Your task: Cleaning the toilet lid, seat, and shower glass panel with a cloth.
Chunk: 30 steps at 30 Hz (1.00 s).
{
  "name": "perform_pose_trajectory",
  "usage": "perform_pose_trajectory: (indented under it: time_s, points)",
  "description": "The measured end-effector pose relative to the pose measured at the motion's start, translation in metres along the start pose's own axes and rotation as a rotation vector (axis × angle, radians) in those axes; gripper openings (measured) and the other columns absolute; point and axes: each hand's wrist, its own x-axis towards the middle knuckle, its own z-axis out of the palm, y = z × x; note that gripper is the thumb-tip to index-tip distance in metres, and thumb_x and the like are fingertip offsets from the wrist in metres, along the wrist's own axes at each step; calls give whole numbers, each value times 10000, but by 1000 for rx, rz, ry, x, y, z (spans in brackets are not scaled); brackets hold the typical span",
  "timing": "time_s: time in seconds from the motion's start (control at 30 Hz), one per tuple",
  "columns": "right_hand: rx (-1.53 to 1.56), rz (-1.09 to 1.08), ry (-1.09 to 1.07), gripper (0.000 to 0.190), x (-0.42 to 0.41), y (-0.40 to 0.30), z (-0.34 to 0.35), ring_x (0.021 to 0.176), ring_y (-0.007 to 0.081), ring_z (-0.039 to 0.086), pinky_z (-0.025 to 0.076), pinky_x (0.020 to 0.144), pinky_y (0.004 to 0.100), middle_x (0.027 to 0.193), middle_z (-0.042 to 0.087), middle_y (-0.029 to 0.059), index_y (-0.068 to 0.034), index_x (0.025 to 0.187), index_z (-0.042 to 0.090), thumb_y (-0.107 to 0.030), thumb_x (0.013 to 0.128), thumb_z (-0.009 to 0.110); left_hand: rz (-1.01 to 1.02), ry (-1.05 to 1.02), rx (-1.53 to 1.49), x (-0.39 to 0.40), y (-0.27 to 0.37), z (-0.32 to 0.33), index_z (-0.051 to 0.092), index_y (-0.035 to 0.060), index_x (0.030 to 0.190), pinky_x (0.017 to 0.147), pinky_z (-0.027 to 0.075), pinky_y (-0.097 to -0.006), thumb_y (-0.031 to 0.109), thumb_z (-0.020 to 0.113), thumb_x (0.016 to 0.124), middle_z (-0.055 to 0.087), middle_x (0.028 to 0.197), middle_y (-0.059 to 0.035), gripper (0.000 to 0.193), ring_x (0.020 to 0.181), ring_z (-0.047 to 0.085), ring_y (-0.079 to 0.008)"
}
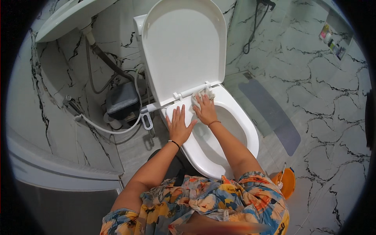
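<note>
Before me stands a white toilet with its lid (183, 50) raised and its seat (251, 138) down around the open bowl (235, 126). My left hand (179, 126) rests flat on the left rear part of the seat, fingers apart, with nothing in it. A crumpled whitish cloth (196, 101) lies under my right hand (205, 110), which presses it against the back of the seat near a lid hinge (207, 85). Part of the cloth is hidden by the fingers.
A bidet sprayer (72, 104) with a white hose hangs on the left wall, near a dark grey bin (122, 98) beneath the washbasin (69, 19). On the right are a grey mat (271, 117), a glass panel and an orange bucket (289, 183). Bottles (327, 36) fill a wall niche.
</note>
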Motion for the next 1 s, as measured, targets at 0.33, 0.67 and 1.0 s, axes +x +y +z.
perform_pose_trajectory:
  time_s: [0.33, 0.67, 1.0]
  points:
    - [177, -467, -141, 414, -2, -27, -8, 1278, 279, 361, 243, 1050, 474, 1335, 453, 66, -166, 1252, 502, -326, 871, 516, 25, 174, -161, -3, -4, 3, 53, 88, 1449, 1087, 63, -510, 471, 519, 859, 59, 1480, -236, 844, 1378, 95, -350]
    - [-14, -42, 13, 530, 13, -9, 15, 1273, 313, 358, 202, 1057, 526, 1382, 397, 81, -131, 1321, 425, -398, 869, 494, -15, 66, -64, 0, -3, 2, 42, 106, 1451, 1085, 40, -515, 549, 509, 837, 127, 1476, -225, 890, 1382, 101, -333]
    - [-270, 369, -123, 536, 38, 61, -36, 1329, 260, 279, 192, 1062, 536, 1436, 326, 53, -182, 1361, 376, -433, 892, 436, -4, 49, 25, 0, 5, -4, 80, 90, 1447, 1085, 75, -531, 428, 653, 769, 304, 1424, -180, 950, 1347, 198, -361]
